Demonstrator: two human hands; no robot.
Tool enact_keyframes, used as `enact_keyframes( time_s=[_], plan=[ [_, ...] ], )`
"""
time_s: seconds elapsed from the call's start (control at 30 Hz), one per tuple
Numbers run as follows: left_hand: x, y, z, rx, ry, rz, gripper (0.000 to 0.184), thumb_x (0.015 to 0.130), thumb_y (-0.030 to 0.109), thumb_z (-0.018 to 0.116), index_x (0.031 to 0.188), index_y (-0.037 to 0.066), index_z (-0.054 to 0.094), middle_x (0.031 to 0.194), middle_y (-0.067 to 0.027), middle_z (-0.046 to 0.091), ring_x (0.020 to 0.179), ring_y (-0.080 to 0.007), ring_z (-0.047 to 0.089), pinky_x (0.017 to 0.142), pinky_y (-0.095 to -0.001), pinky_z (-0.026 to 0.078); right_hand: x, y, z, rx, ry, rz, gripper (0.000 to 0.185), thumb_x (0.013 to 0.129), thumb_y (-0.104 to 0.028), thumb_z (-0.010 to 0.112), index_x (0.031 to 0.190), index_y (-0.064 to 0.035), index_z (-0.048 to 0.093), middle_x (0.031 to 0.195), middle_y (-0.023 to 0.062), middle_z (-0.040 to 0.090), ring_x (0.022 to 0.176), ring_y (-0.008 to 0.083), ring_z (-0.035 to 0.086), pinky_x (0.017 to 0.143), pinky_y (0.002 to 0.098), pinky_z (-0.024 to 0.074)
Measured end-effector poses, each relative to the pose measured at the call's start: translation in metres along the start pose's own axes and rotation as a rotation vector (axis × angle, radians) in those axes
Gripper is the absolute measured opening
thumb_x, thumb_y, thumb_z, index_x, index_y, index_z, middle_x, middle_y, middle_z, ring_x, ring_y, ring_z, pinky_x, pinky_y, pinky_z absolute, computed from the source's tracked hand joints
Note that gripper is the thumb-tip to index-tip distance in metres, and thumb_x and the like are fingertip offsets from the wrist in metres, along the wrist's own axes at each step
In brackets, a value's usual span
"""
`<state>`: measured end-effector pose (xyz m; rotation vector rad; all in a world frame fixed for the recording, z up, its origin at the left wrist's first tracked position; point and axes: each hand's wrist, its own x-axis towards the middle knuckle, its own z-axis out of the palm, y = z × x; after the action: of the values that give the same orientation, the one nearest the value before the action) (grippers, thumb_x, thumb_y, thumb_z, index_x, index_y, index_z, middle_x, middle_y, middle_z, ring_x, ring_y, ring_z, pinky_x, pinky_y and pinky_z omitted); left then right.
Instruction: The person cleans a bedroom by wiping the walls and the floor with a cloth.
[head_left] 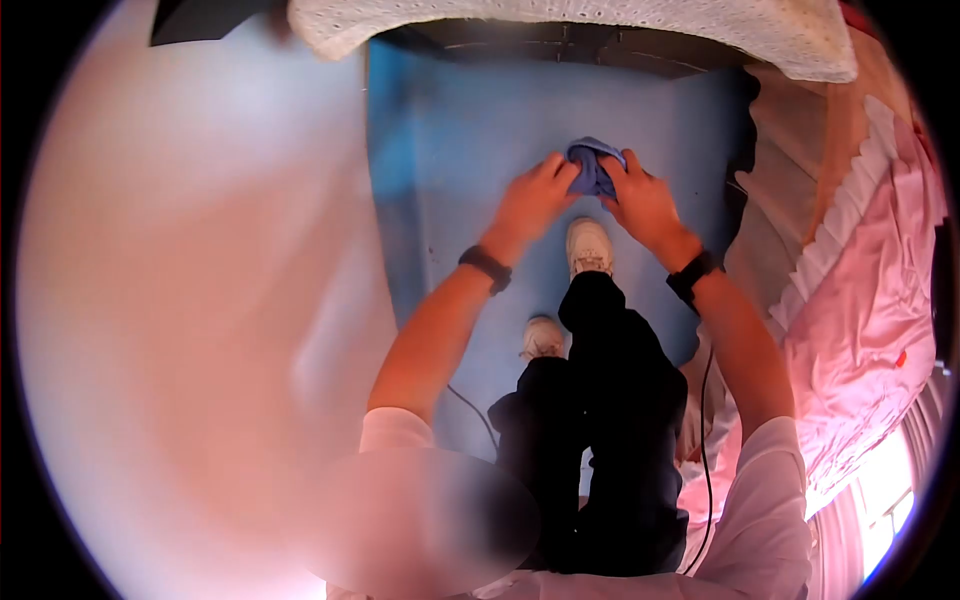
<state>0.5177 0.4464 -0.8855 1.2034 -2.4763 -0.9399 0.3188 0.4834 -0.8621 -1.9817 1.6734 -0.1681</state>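
A small bunched blue cloth [590, 152] is held up in front of me, above the floor. My left hand [543, 190] grips its left side, fingers closed on the fabric. On the other side my right hand [640, 195] pinches the cloth between thumb and fingers. Folds hide the cloth's full shape, so I cannot tell whether it is a garment or a rag. Both wrists wear dark bands, the left band [486, 268] and the right band [692, 277].
Pink ruffled bedding [860, 300] hangs along the right. A white patterned cover [580, 12] drapes over something at the top. My pale shoes [590, 247] stand on the blue floor [480, 120]. A thin black cable [708, 450] runs beside my legs. A pale surface [200, 300] fills the left.
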Motion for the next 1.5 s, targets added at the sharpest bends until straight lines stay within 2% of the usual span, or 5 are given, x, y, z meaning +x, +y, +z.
enact_keyframes(
  time_s=[0.47,0.73,1.0,1.4,1.5],
  plan=[
    [0.004,-0.084,0.185,-0.014,-0.098,-0.092,0.036,0.079,0.015,0.073,0.107,0.008,0.051,0.104,-0.0116,0.053,0.088,-0.0336,0.061,0.070,-0.0434,0.052,0.001,0.096,0.177,0.091,-0.044,0.191,0.042,0.078,-0.008,0.071,0.114,-0.0074,0.048,0.109,0.0176,0.050,0.084,0.0385,0.062,0.071,0.0435,0.0548],
    [-0.055,-0.128,0.167,-0.071,0.046,-0.361,0.029,0.083,0.015,0.068,0.104,0.006,0.051,0.102,-0.0151,0.053,0.084,-0.0379,0.061,0.068,-0.0462,0.052,0.027,0.035,0.228,0.168,0.010,0.105,0.032,0.081,-0.008,0.066,0.112,-0.0077,0.054,0.110,0.0185,0.049,0.087,0.0376,0.063,0.073,0.0427,0.0559],
    [-0.067,-0.181,0.115,0.113,0.175,-0.683,0.026,0.087,0.015,0.064,0.109,0.010,0.052,0.104,-0.0141,0.053,0.086,-0.0387,0.061,0.068,-0.0478,0.051,0.107,-0.020,0.272,0.223,0.087,-0.030,0.042,0.077,-0.004,0.070,0.117,-0.0092,0.057,0.110,0.0164,0.049,0.085,0.0367,0.062,0.072,0.0420,0.0557],
    [0.008,-0.216,0.091,0.108,0.187,-0.522,0.017,0.084,0.010,0.062,0.100,0.008,0.059,0.105,-0.0165,0.055,0.088,-0.0402,0.061,0.072,-0.0474,0.050,0.158,-0.012,0.235,0.237,0.178,0.101,0.046,0.075,-0.004,0.071,0.118,-0.0101,0.057,0.111,0.0187,0.050,0.082,0.0392,0.063,0.072,0.0442,0.0558],
    [0.034,-0.206,0.102,0.099,0.182,-0.412,0.026,0.083,0.008,0.063,0.109,0.008,0.060,0.105,-0.0170,0.057,0.086,-0.0403,0.062,0.071,-0.0458,0.052,0.157,0.012,0.219,0.213,0.192,0.197,0.045,0.076,-0.006,0.070,0.119,-0.0118,0.056,0.110,0.0185,0.051,0.083,0.0396,0.063,0.072,0.0452,0.0553]
  ],
)
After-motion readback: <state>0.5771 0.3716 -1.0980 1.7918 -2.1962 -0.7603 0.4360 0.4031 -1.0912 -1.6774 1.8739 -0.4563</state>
